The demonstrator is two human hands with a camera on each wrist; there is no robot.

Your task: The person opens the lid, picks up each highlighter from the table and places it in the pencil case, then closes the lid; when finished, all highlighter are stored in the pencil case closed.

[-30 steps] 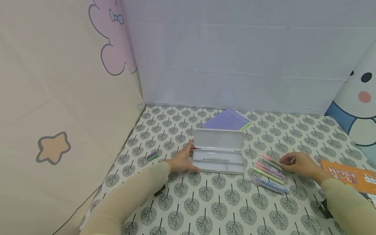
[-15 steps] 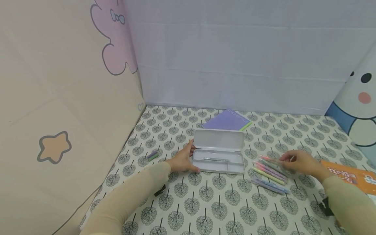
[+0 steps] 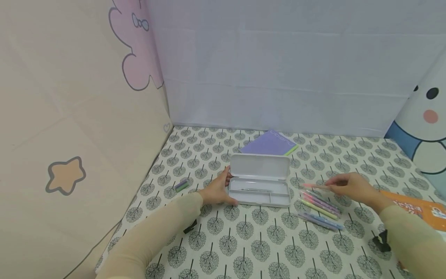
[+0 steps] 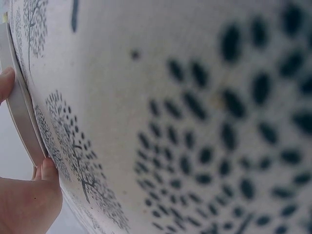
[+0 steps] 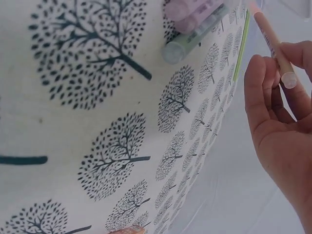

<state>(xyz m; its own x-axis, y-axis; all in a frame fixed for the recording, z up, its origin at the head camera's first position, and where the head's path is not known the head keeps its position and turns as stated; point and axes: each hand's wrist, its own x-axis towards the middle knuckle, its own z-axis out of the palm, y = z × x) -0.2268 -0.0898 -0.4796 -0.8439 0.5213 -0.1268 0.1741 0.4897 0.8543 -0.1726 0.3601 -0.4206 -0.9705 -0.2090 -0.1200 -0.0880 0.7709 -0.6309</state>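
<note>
Peach pen (image 5: 271,36), one, was pinched between the thumb and fingers of the right hand (image 3: 353,188), to the right of the pencil case (image 3: 280,199) and beyond the loose pens. Nearest, two pale sleeves (image 3: 167,224) were stretched over a tree-patterned cloth (image 3: 258,248). Next, at right, a blue pen (image 3: 326,220) and a lavender pen (image 3: 313,220) were laid side by side; behind these a yellow-green pen (image 3: 318,209) was recorded, followed by pink-purple pens (image 5: 200,14) and a grey-green pen (image 5: 195,38). At the right edge an orange booklet (image 3: 418,207) was partly covered by a sleeve. At centre, the white pencil case was grasped at its left end by the left hand (image 3: 217,190), thumb set in front; its lid (image 3: 259,166) was raised, and a thin silver item (image 3: 256,190) was contained in the rear compartment. To its left, a green block (image 3: 182,188) and a purple block (image 3: 180,183) were placed together. Behind the case a purple notebook (image 3: 268,143) was laid flat, backed by a pale curtain (image 3: 285,69).
</note>
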